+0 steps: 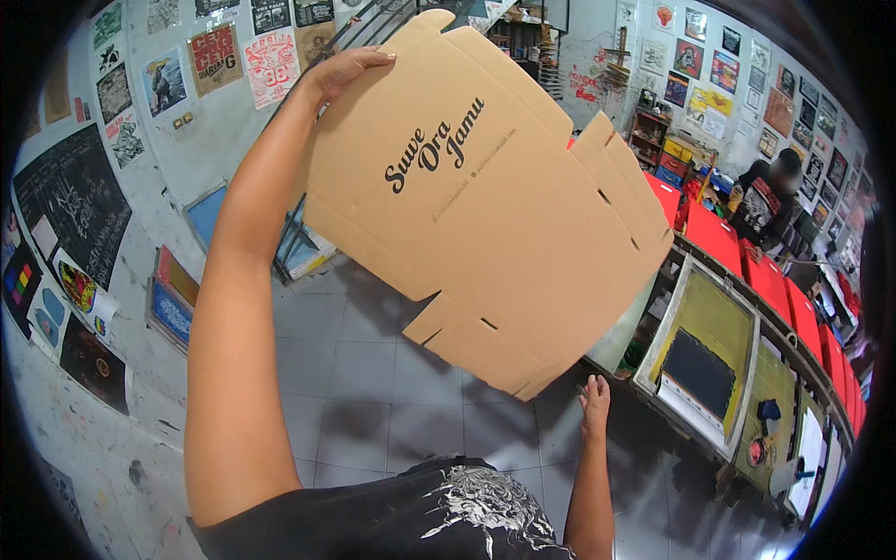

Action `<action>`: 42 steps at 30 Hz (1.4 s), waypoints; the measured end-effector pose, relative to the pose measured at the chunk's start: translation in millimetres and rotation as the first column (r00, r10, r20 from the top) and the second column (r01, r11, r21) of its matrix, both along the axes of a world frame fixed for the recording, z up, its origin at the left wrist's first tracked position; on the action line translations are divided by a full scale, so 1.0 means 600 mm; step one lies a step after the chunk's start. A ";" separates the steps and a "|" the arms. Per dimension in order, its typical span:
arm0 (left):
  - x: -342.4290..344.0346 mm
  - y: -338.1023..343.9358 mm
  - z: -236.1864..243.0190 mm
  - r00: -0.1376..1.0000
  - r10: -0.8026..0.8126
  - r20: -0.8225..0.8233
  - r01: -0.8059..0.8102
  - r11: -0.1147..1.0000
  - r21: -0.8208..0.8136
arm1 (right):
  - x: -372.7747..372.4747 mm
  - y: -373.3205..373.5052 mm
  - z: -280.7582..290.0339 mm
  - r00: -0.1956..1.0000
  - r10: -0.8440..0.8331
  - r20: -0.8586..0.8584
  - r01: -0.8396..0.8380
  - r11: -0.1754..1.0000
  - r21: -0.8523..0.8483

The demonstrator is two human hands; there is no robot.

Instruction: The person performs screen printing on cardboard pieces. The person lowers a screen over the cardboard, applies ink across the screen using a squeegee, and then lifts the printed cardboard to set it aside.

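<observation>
A large flat die-cut cardboard box blank, brown with dark lettering, hangs tilted in front of me. My left hand is raised and closed on its upper left edge, the fingers lying over the front of the board. Flaps and small slots show along its right and lower sides. Below the blank's lower right corner is my right hand, apart from the board. Its fingers are loosely bent and a little apart, with nothing visible in them.
To the right runs a long bench with a framed printing screen and a row of red panels. Another person is beyond it. Framed screens lean at the left wall. Grey tiles cover the floor.
</observation>
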State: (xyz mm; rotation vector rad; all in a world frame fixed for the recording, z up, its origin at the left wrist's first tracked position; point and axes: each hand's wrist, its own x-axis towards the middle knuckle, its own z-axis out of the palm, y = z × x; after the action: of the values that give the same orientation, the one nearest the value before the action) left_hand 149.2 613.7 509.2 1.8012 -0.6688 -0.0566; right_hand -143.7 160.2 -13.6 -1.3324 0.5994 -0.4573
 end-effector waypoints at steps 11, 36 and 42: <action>0.009 0.013 -0.111 0.942 -0.306 -0.138 0.311 0.950 0.016 | -0.179 0.235 -0.076 0.959 -0.026 0.282 -0.109 0.885 0.453; -0.016 0.062 -0.206 0.836 -0.475 -0.275 0.471 0.878 -0.084 | -0.412 0.336 -0.009 0.947 -0.272 0.169 0.232 0.946 0.224; -0.110 0.048 -0.262 0.799 -0.555 -0.231 0.490 0.824 -0.284 | -0.550 0.277 0.092 0.892 -0.409 0.193 0.415 0.910 0.007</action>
State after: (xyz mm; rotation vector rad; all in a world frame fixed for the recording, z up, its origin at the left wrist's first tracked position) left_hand 83.2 642.4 352.2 1.3161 -0.8977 -0.6096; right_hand -473.6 326.3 41.8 -1.1741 0.7187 -0.9368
